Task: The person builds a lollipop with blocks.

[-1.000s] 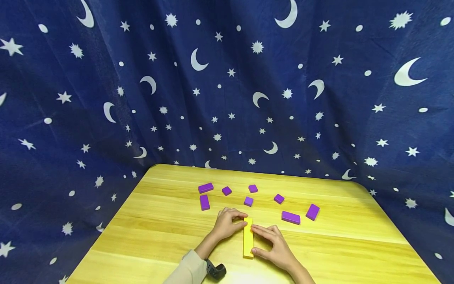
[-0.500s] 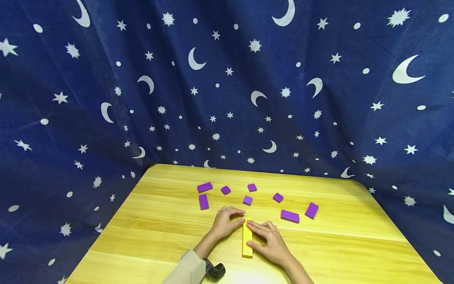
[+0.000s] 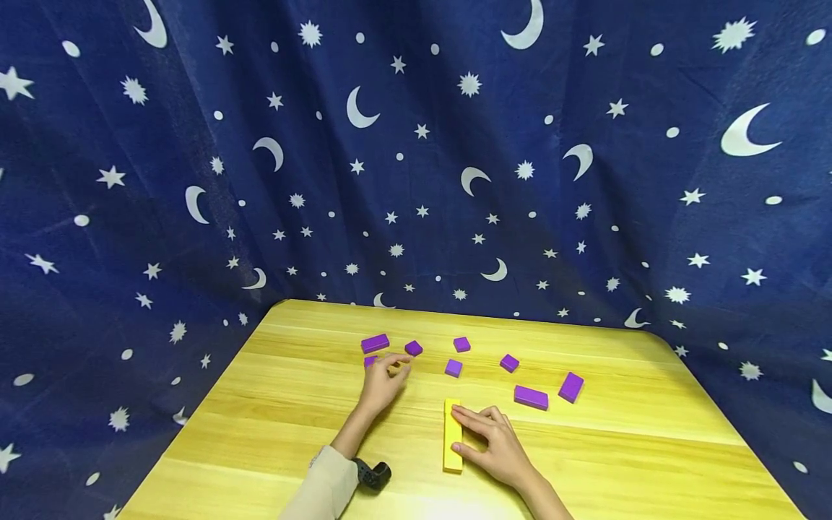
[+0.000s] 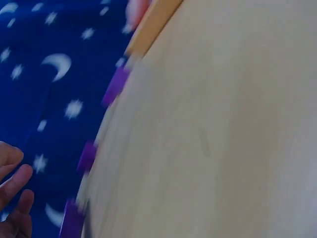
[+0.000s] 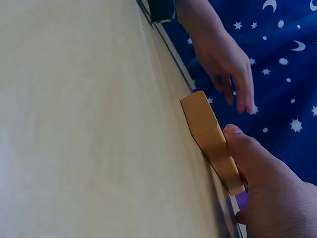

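A long yellow block (image 3: 451, 433) lies lengthwise on the table, with a faint seam near its far end. My right hand (image 3: 497, 444) rests on it: fingertips on top near the far end, thumb against its right side. In the right wrist view the thumb (image 5: 247, 153) lies alongside the block. My left hand (image 3: 382, 386) is over the table to the left, fingers loosely bent and holding nothing. It partly covers a purple block (image 3: 370, 361), and its fingertips are close to a small purple block (image 3: 413, 348).
Another purple block (image 3: 375, 343) lies at the back left. Small purple blocks (image 3: 453, 367) are spread across the middle, and two longer ones (image 3: 531, 397) (image 3: 571, 387) lie to the right. A dark blue curtain (image 3: 422, 180) with moons and stars stands behind the wooden table (image 3: 650, 448).
My left hand has left the yellow block's far end and moved left and away toward the purple blocks. My right hand's fingers have shifted slightly farther onto the yellow block's top.
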Tool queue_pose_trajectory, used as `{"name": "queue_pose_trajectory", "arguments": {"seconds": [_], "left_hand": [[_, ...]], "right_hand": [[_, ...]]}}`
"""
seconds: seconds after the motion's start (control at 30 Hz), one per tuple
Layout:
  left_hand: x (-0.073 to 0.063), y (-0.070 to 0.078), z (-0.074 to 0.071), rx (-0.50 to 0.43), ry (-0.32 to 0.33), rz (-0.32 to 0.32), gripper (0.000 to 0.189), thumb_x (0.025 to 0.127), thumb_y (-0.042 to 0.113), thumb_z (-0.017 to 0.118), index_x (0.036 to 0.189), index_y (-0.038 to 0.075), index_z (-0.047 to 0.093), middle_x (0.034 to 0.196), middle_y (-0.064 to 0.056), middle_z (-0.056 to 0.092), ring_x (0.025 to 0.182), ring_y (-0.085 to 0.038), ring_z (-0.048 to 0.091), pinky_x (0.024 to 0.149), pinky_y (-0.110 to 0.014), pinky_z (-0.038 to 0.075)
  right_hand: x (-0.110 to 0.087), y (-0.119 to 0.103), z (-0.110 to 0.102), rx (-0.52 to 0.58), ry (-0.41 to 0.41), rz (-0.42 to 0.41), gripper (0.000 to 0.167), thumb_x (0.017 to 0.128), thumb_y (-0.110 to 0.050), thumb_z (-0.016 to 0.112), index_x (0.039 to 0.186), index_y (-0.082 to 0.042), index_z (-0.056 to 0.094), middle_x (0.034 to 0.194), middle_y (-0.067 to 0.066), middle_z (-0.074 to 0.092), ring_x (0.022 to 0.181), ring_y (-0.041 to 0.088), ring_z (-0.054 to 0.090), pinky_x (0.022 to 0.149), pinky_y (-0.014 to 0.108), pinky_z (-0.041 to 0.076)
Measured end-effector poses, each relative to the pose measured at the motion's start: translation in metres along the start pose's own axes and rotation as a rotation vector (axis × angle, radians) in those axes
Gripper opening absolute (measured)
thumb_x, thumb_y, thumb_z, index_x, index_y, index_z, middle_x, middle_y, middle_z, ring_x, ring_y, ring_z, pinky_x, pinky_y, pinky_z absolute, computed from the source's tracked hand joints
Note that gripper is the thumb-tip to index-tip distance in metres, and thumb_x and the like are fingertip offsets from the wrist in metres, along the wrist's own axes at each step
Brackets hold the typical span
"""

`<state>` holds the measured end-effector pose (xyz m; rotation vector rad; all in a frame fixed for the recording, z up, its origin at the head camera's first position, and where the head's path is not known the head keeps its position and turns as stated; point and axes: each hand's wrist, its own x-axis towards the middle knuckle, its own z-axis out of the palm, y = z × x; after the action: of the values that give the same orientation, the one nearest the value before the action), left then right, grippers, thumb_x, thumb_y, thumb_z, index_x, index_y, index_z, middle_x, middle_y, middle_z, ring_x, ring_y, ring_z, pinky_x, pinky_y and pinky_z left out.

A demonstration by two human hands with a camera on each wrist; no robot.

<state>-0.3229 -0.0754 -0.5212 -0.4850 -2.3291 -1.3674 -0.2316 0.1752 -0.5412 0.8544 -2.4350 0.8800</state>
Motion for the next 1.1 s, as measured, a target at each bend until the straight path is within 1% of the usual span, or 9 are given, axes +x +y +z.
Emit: {"name": "queue_pose_trajectory", "arguments": {"seconds": [0.1, 0.17, 0.27, 0.43, 0.6, 0.7, 0.8, 0.93, 1.1], "left_hand": [[0.006, -0.013, -0.026, 0.055, 0.113, -0.004, 0.019, 0.082, 0.01, 0.069, 0.1, 0.006, 0.07, 0.099, -0.008, 0.067, 0.087, -0.026, 0.057, 0.075, -0.04, 0.044], [0.007, -0.024, -0.04, 0.091, 0.143, -0.017, 0.024, 0.08, 0.01, 0.072, 0.102, 0.003, 0.069, 0.102, -0.012, 0.066, 0.09, -0.029, 0.055, 0.078, -0.043, 0.041], [0.005, -0.038, -0.056, 0.119, 0.106, -0.042, 0.034, 0.078, 0.013, 0.074, 0.109, 0.001, 0.066, 0.11, -0.016, 0.062, 0.097, -0.034, 0.053, 0.084, -0.047, 0.036], [0.0, -0.055, -0.064, 0.12, -0.041, -0.098, 0.053, 0.077, 0.028, 0.076, 0.12, 0.003, 0.06, 0.121, -0.016, 0.056, 0.108, -0.035, 0.048, 0.092, -0.051, 0.031], [-0.003, -0.06, -0.063, 0.176, -0.125, -0.135, 0.065, 0.07, 0.036, 0.08, 0.126, 0.01, 0.058, 0.124, -0.013, 0.055, 0.11, -0.033, 0.043, 0.091, -0.05, 0.033], [-0.004, -0.059, -0.061, 0.204, -0.14, -0.123, 0.065, 0.068, 0.033, 0.082, 0.125, 0.011, 0.059, 0.12, -0.012, 0.057, 0.106, -0.031, 0.045, 0.089, -0.048, 0.033], [-0.006, -0.055, -0.056, 0.181, -0.151, -0.118, 0.063, 0.067, 0.032, 0.083, 0.122, 0.011, 0.061, 0.115, -0.009, 0.06, 0.103, -0.029, 0.046, 0.088, -0.046, 0.034], [-0.007, -0.047, -0.041, 0.138, -0.18, -0.083, 0.063, 0.065, 0.041, 0.082, 0.117, 0.012, 0.062, 0.115, -0.005, 0.06, 0.109, -0.029, 0.046, 0.091, -0.046, 0.035], [-0.009, -0.032, -0.017, 0.179, -0.223, 0.011, 0.065, 0.063, 0.044, 0.082, 0.114, 0.01, 0.062, 0.11, -0.003, 0.06, 0.107, -0.025, 0.049, 0.092, -0.045, 0.036]], "right_hand": [[0.0, 0.0, 0.0, -0.001, 0.006, -0.009, 0.051, 0.078, -0.04, 0.071, 0.122, -0.016, 0.062, 0.128, -0.008, 0.055, 0.088, 0.004, 0.042, 0.073, 0.027, 0.031], [0.0, 0.0, 0.0, -0.004, 0.011, -0.012, 0.051, 0.078, -0.04, 0.071, 0.122, -0.017, 0.063, 0.128, -0.009, 0.055, 0.087, 0.004, 0.042, 0.073, 0.027, 0.032], [0.0, 0.0, 0.0, -0.004, 0.013, -0.008, 0.051, 0.078, -0.041, 0.071, 0.122, -0.016, 0.063, 0.128, -0.01, 0.055, 0.087, 0.003, 0.042, 0.072, 0.027, 0.031], [0.0, 0.0, -0.002, 0.004, 0.001, 0.007, 0.051, 0.078, -0.041, 0.071, 0.122, -0.016, 0.063, 0.128, -0.011, 0.054, 0.087, 0.002, 0.041, 0.072, 0.027, 0.031], [0.001, -0.001, -0.003, 0.009, -0.004, 0.013, 0.051, 0.078, -0.041, 0.07, 0.122, -0.016, 0.062, 0.129, -0.01, 0.054, 0.088, 0.002, 0.041, 0.073, 0.027, 0.031], [0.001, -0.001, -0.003, 0.006, -0.005, 0.011, 0.051, 0.078, -0.041, 0.07, 0.122, -0.016, 0.062, 0.129, -0.009, 0.054, 0.088, 0.002, 0.041, 0.073, 0.028, 0.031], [0.001, -0.001, -0.002, 0.003, -0.007, 0.008, 0.051, 0.078, -0.041, 0.07, 0.122, -0.015, 0.062, 0.128, -0.009, 0.055, 0.088, 0.003, 0.041, 0.072, 0.028, 0.031], [0.0, -0.001, -0.002, 0.005, -0.006, 0.012, 0.051, 0.078, -0.04, 0.071, 0.122, -0.016, 0.062, 0.128, -0.009, 0.055, 0.089, 0.004, 0.041, 0.072, 0.028, 0.031], [0.0, -0.002, -0.002, 0.005, -0.007, 0.012, 0.051, 0.079, -0.041, 0.07, 0.122, -0.016, 0.062, 0.129, -0.009, 0.054, 0.088, 0.004, 0.041, 0.073, 0.028, 0.031]]}}
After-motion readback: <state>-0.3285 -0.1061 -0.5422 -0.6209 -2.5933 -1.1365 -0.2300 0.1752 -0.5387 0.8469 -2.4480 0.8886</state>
